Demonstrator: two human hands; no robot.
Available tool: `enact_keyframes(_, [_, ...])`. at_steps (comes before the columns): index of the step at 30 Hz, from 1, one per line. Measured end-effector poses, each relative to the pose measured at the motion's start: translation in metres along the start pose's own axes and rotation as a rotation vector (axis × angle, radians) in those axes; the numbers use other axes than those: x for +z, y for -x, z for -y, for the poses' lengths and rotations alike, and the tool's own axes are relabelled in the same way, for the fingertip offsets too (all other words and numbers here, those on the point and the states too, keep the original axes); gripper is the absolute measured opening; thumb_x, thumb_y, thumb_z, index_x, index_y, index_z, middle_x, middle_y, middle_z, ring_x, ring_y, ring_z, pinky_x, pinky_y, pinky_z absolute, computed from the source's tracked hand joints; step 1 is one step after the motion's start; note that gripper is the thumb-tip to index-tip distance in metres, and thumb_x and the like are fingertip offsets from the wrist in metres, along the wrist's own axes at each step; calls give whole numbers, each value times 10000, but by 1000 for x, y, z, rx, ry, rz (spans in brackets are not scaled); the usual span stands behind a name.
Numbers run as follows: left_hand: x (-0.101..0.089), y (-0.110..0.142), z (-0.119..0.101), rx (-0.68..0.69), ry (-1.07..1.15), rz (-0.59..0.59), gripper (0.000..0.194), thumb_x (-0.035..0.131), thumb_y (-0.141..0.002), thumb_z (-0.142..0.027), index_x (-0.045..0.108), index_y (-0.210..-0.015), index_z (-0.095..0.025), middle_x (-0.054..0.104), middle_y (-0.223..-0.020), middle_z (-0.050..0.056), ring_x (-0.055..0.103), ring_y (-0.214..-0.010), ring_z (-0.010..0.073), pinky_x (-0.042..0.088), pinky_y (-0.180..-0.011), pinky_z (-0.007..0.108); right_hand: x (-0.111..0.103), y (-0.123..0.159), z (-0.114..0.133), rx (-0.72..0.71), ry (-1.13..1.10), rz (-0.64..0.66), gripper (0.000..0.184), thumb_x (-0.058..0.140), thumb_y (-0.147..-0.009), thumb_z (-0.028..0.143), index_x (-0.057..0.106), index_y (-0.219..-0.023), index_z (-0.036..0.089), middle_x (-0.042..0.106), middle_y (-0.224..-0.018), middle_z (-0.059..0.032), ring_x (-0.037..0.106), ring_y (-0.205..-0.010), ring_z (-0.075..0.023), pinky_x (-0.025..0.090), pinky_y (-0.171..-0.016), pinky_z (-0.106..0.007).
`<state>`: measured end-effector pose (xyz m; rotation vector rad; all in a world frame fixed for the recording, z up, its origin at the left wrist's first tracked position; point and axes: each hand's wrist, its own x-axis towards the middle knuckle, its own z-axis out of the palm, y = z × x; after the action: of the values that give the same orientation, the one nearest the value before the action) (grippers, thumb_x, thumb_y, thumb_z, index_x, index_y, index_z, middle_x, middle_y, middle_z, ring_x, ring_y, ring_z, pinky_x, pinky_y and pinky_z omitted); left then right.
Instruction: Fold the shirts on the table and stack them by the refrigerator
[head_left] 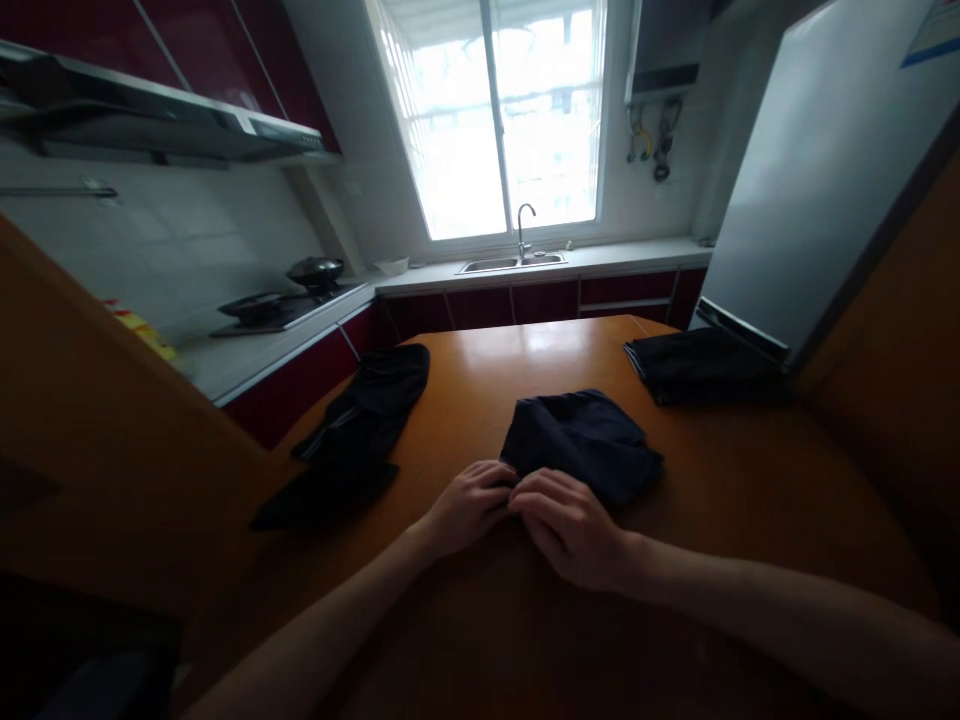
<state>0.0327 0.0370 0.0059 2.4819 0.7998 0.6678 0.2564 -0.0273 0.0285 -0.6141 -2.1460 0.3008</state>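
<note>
A dark navy garment [581, 440] lies bunched into a rough fold near the middle of the wooden table. At its near left corner, the curled fingers of my left hand [469, 508] close on the cloth's edge. My right hand [571, 525] is beside it, fingertips almost meeting those of the left, also closed at the near edge of the garment. The exact bit of fabric between the fingers is hidden. Both forearms reach in from the bottom of the view.
A loose black garment [360, 420] with pale stripes sprawls along the table's left side. Dark folded clothes [705, 368] lie at the right, near the fridge [832, 180]. Beyond the table [540, 345] are a counter with a sink [491, 265] and a stove with pans [315, 270].
</note>
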Motion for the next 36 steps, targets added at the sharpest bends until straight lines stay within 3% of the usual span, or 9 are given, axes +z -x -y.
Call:
enact_keyframes(2, [-2,-8,10,-183,199,-185,217,628,-923,-398,772,-939,-236,735,-982,71,679,-961,259,519,-941,373,-14,0,-17,50,148,-108,278,443,-973,192,610,-1192,232,653,-1169,-104,581,-1120,-252,443,-990,-441])
enact_keyframes(6, [-21,-19,45,-555,729,-830,234,660,-895,-398,719,-972,-185,746,-950,64,707,-901,245,563,-790,308,-22,4,-58,239,441,-120,452,521,-961,335,527,-1394,205,532,-1421,-149,432,-1343,-329,320,-1124,-534])
enact_keyframes(9, [-40,-13,67,-707,985,-1004,192,623,-891,-214,672,-1076,-199,752,-999,55,722,-910,204,575,-818,298,-16,9,-80,400,459,10,458,536,-958,360,553,-1380,184,579,-1379,-159,513,-1274,-315,387,-1081,-496])
enact_keyframes(16, [-46,0,69,-719,950,-873,195,661,-808,-137,694,-999,-153,764,-925,73,737,-831,203,590,-785,283,-6,12,-71,318,392,197,713,670,-851,543,492,-1448,197,553,-1420,-161,508,-1284,-324,409,-1048,-476])
enact_keyframes(20, [-60,-5,61,-699,1046,-847,238,676,-794,-156,687,-1032,-156,762,-892,67,739,-781,213,606,-759,322,-5,7,-57,356,394,267,219,568,-943,356,695,-995,186,685,-1030,-112,611,-1003,-259,450,-900,-392])
enact_keyframes(24, [-85,-4,53,-645,1091,-958,189,613,-847,-124,661,-1028,-148,743,-838,38,726,-740,177,607,-740,288,-7,2,-53,501,-161,291,422,487,-970,532,554,-727,194,526,-667,21,483,-635,-138,395,-606,-262])
enact_keyframes(28, [-94,-2,48,-625,1051,-1025,183,588,-887,-98,655,-1049,-151,748,-885,37,725,-742,152,599,-727,246,-8,1,-45,676,-681,432,619,468,-848,792,478,-685,195,436,-608,49,384,-546,-94,318,-506,-229])
enact_keyframes(33, [-85,-1,31,-679,1185,-707,239,640,-864,-129,673,-1101,-138,762,-975,95,739,-760,194,613,-738,299,2,3,-24,780,-747,531,540,585,-831,725,588,-924,194,558,-662,41,479,-514,-92,338,-443,-197])
enact_keyframes(36, [-62,-1,2,-620,1242,-440,348,693,-825,-155,674,-1172,-170,750,-1083,107,746,-874,246,609,-783,329,16,5,-16,774,-728,314,554,592,-856,679,539,-1123,196,640,-789,3,575,-547,-112,381,-424,-195])
